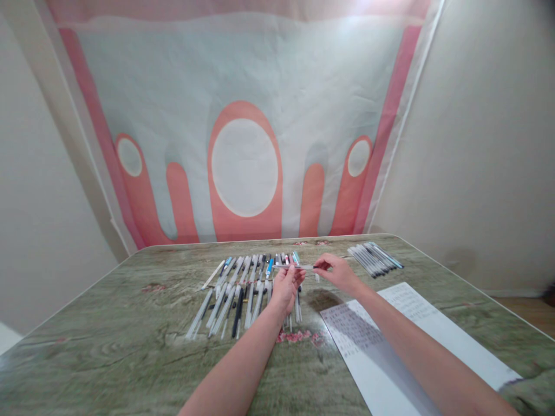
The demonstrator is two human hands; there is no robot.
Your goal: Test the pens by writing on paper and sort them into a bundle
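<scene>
Between my two hands a slim pen (pixel 299 267) is held level above the table, its dark end to the right. My left hand (pixel 287 287) grips its barrel between thumb and fingers, palm turned up. The dark end is pinched by the fingertips of my right hand (pixel 336 273). Below and left of my left hand lie two rows of pens, partly hidden by it. Among them are a black pen (pixel 237 312), a blue pen (pixel 269 268) and several clear-barrelled pens (pixel 223 310).
A bundle of pens (pixel 375 259) lies side by side at the back right. A large sheet of paper (pixel 416 335) with handwriting lies under my right forearm. The wood-patterned table (pixel 108 323) reaches to a printed cloth (pixel 243 69) hanging behind it.
</scene>
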